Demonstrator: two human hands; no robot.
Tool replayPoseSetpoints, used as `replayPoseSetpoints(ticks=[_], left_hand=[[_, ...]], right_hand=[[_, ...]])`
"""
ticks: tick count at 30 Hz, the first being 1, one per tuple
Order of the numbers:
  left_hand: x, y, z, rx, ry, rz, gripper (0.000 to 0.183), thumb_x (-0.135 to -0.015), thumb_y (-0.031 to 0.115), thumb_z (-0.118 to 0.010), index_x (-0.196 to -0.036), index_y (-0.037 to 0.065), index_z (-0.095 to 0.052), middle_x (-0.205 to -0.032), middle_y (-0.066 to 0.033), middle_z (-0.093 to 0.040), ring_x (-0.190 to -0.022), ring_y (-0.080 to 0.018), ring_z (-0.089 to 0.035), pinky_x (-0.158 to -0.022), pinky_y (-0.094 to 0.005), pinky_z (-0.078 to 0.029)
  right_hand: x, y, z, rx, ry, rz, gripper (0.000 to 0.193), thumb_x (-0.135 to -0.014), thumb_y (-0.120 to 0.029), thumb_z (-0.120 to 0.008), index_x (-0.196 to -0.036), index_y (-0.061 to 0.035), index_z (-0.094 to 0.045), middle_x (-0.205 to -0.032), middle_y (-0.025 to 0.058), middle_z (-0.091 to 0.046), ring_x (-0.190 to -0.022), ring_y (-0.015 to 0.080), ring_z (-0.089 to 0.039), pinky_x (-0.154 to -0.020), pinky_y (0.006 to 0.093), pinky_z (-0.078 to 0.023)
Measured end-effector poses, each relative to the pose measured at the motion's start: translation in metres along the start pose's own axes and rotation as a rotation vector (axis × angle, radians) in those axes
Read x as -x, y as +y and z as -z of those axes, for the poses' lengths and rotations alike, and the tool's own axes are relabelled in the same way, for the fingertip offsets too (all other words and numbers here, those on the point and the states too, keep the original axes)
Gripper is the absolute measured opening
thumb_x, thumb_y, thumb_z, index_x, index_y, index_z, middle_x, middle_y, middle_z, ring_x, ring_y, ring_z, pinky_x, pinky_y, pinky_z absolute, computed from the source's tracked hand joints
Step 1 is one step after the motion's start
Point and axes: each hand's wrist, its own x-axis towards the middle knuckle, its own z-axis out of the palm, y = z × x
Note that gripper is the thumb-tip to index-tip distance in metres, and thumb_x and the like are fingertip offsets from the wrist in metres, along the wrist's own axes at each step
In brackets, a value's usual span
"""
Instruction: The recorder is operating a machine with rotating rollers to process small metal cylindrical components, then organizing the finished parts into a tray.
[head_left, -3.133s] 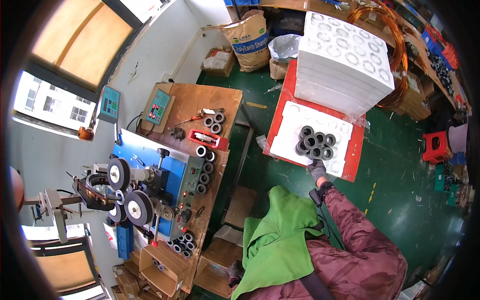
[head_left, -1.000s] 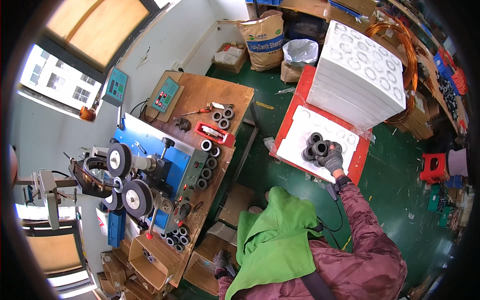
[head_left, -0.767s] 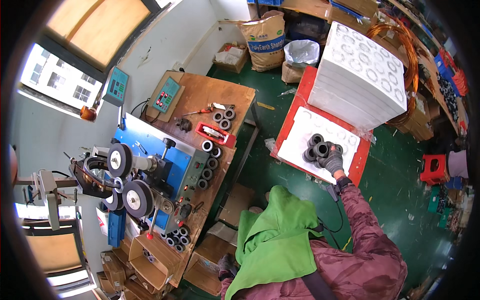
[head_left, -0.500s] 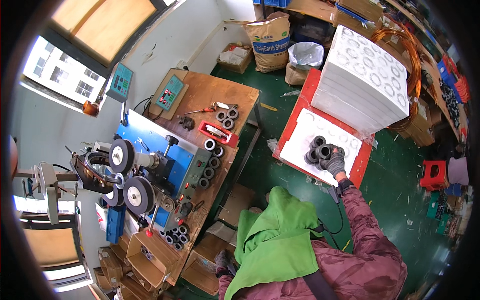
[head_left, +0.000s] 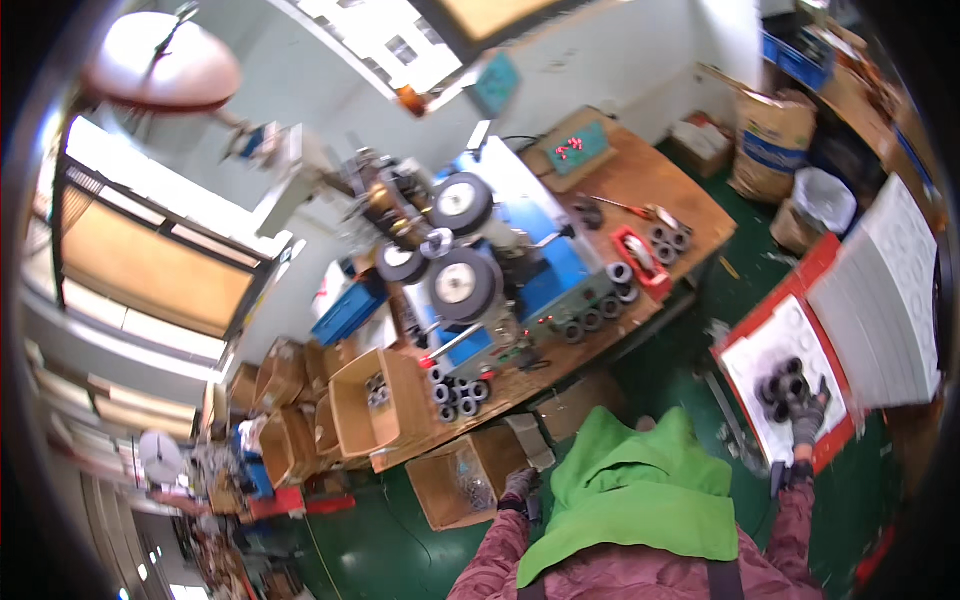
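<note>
Reaching up from between four and five o'clock, the right hand [head_left: 806, 418] points toward twelve, lying against the dark rings [head_left: 780, 388] on the white foam tray [head_left: 744, 358] between three and four. One finger stands apart toward one o'clock; blur hides whether the others pinch anything. The rings' bores face upward, their axes near upright. Near six, the left hand [head_left: 520, 485] angles toward one beside a cardboard box [head_left: 437, 490], finger state unclear.
</note>
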Motion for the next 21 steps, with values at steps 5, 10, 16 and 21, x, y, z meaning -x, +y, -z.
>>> replayPoseSetpoints(ticks=[5,10,16,21], left_hand=[[-0.001,-0.017,-0.014,0.519,0.09,0.389,0.02,-0.078,0.023,-0.059,-0.091,0.007,-0.06,-0.082,-0.0076,-0.063,-0.067,-0.0213,-0.062,-0.055,-0.0333,-0.049],[0.006,-0.027,-0.019,0.584,0.137,0.372,0.022,-0.078,0.024,-0.058,-0.09,0.006,-0.06,-0.081,-0.0077,-0.063,-0.067,-0.0214,-0.062,-0.056,-0.033,-0.049],[0.024,-0.055,-0.02,0.315,0.107,0.189,0.024,-0.082,0.026,-0.052,-0.087,0.005,-0.063,-0.079,-0.0077,-0.063,-0.067,-0.0173,-0.061,-0.059,-0.0311,-0.049],[0.03,-0.075,-0.01,0.168,0.14,0.246,0.021,-0.079,0.023,-0.055,-0.083,0.004,-0.062,-0.073,-0.0088,-0.063,-0.062,-0.0196,-0.06,-0.056,-0.032,-0.048]], right_hand=[[-0.031,-0.065,-0.031,0.339,0.146,0.44,0.06,-0.064,-0.008,-0.067,-0.12,-0.0061,-0.045,-0.115,0.0128,-0.046,-0.106,0.0281,-0.046,-0.092,0.0358,-0.038],[-0.016,-0.15,-0.092,0.21,-0.109,0.444,0.056,-0.069,-0.005,-0.067,-0.12,-0.0068,-0.044,-0.112,0.0107,-0.047,-0.101,0.0255,-0.047,-0.091,0.0332,-0.037],[0.003,-0.108,-0.174,-0.068,-0.464,0.323,0.041,-0.07,-0.004,-0.062,-0.109,-0.0047,-0.05,-0.098,0.0076,-0.052,-0.09,0.0203,-0.05,-0.084,0.0306,-0.04],[0.047,-0.111,-0.22,0.144,-0.733,0.241,0.032,-0.074,-0.016,-0.065,-0.102,-0.0032,-0.055,-0.083,0.0107,-0.061,-0.075,0.0227,-0.06,-0.071,0.0327,-0.048]])
